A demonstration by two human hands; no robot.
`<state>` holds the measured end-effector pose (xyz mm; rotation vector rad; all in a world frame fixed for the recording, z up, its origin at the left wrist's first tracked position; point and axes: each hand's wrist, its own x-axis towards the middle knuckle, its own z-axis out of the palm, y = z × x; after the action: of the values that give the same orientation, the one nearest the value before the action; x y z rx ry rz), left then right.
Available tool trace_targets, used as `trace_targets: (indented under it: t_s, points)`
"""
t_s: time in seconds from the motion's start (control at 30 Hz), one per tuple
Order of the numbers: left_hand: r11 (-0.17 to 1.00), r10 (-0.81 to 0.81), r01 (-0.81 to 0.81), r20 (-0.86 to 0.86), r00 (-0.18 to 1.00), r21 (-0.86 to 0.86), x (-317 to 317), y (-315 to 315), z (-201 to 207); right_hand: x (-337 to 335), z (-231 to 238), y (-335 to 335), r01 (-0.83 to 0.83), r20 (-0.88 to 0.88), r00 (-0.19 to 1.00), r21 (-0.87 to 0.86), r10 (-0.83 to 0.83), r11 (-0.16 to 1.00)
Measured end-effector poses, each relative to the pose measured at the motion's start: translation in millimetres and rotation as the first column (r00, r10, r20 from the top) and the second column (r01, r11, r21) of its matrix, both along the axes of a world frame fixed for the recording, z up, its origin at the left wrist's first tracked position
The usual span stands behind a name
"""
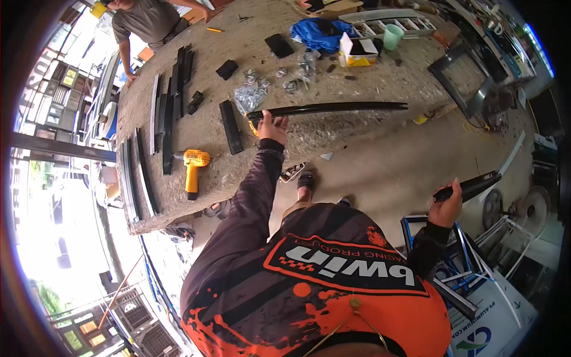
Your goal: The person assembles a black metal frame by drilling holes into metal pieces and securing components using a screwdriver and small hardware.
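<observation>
Your shirt (300, 294) carries large white lettering in a red-bordered dark panel, with smaller red print alongside. At the near right, a white sheet (505, 297) shows dark print and a blue-and-green emblem.

Your left hand (273, 128) is clamped on the left end of a long black profile (339, 108), which runs from your fingers to the right, over the near side of the worktable (380, 83). Your right hand (446, 205), well apart to the right, is closed around the left end of a shorter black profile (473, 187); the rest of it sticks out rightward from your grip, off the table. Some of your fingertips are hidden.

On the table, 1 black strip (231, 127) lies left of your left hand, with 1 yellow drill (193, 169) farther left. At the far left, 1 other person (148, 24) stands by the table.
</observation>
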<state>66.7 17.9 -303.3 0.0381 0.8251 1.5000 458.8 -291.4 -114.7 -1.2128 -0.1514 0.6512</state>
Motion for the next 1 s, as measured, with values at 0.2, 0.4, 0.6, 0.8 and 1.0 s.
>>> trace_targets:
  t_s: [0.2, 0.4, 0.6, 0.8, 1.0]
  points:
    - [0.986, -0.099, 0.074, -0.167, 0.981, -0.151, -1, 46, -25, -41, 7, 57, -0.098, -0.087, 0.991, 0.081, 0.105, 0.992]
    - [0.812, -0.576, 0.382, -0.503, 0.644, -0.442, -36, 74, 1, -82, 3, 89, -0.245, -0.206, 0.933, 0.233, 0.294, 0.941]
    - [0.635, -0.767, 0.558, -0.343, 0.543, -0.534, -55, 84, 17, -118, -1, 105, -0.328, -0.255, 0.877, 0.299, 0.407, 0.896]
    - [0.526, -0.851, 0.658, -0.342, 0.4, -0.539, -64, 85, 49, -133, -15, 112, -0.268, -0.283, 0.903, 0.215, 0.322, 0.939]
    - [0.729, -0.142, 0.664, -0.986, -0.086, -0.163, -49, 114, 63, -150, -17, 129, -0.153, -0.266, 0.948, 0.095, 0.173, 0.984]
